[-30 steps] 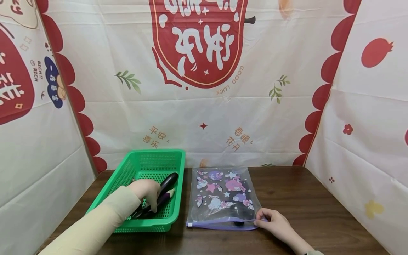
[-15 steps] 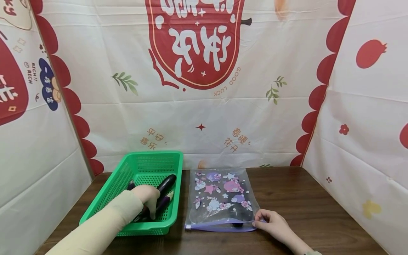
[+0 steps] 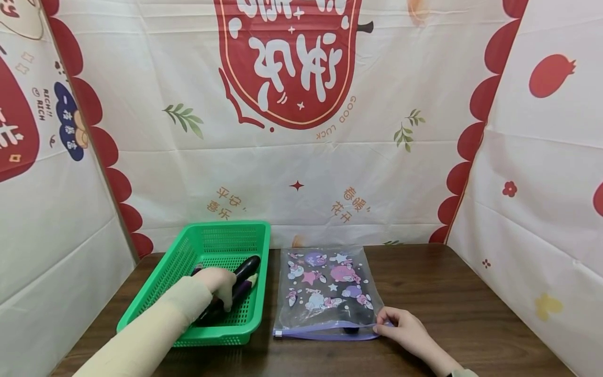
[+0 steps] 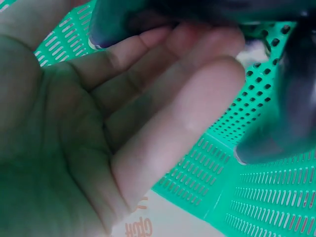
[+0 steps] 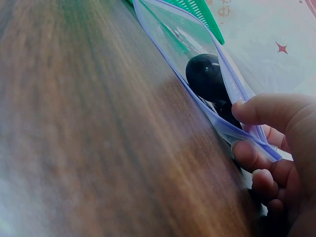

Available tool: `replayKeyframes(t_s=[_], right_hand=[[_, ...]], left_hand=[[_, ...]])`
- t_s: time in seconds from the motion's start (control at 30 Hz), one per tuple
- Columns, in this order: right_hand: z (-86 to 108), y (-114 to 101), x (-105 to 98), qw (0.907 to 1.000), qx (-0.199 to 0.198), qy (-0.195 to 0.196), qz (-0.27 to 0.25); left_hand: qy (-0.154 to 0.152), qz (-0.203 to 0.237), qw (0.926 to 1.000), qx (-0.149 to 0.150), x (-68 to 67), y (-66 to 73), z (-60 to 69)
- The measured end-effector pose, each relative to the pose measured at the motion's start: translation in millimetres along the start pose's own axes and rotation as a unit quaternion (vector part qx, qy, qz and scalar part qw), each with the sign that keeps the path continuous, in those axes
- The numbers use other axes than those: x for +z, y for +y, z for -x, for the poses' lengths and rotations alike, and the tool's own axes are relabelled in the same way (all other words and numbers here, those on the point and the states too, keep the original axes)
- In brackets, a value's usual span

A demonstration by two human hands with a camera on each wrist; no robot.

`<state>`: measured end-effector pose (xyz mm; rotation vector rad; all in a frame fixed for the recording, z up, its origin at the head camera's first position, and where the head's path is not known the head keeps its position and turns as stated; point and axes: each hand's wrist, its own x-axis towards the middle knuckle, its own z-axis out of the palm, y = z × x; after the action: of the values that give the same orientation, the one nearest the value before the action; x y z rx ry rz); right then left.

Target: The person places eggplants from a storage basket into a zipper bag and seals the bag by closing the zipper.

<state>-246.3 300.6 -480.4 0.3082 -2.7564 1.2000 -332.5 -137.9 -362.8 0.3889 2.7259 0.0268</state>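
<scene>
My left hand (image 3: 219, 283) reaches into a green basket (image 3: 266, 272) that holds several dark purple eggplants (image 3: 247, 268). In the left wrist view its palm is bare and its fingers (image 4: 182, 113) stretch out nearly straight, the tips against an eggplant (image 4: 143, 19); the thumb is hardly seen there. My right hand (image 3: 405, 330) pinches the near right corner of a clear printed zip bag (image 3: 325, 293) between thumb and fingers. Through the bag's parted mouth, the right wrist view shows glossy dark eggplant (image 5: 205, 74) inside. A white slider (image 3: 278, 333) sits at the left end of the purple zip strip.
Basket and bag lie side by side on a dark wooden table (image 3: 424, 283). White printed cloth (image 3: 301, 157) hangs behind and along both sides. The basket's raised walls surround the left hand.
My left hand stays among the eggplants in the basket and shifts only slightly. My right hand keeps its pinch on the bag corner. The head view has tilted and turned a little.
</scene>
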Motion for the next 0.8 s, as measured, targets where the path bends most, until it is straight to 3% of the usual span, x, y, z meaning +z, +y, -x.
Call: replayKeyframes(t_s=[0.4,0.8], right_hand=[[-1.6,0,-1,1.0000,0.000,-0.001,-0.003],[0.1,0,0,1.0000,0.006,-0.003,-0.002]], left_hand=[[0.022,0.013,0.9997,-0.001,-2.3,-4.1,-12.3],[0.036,-0.009,0.9993,0.010,1.0,-10.5,-19.8]])
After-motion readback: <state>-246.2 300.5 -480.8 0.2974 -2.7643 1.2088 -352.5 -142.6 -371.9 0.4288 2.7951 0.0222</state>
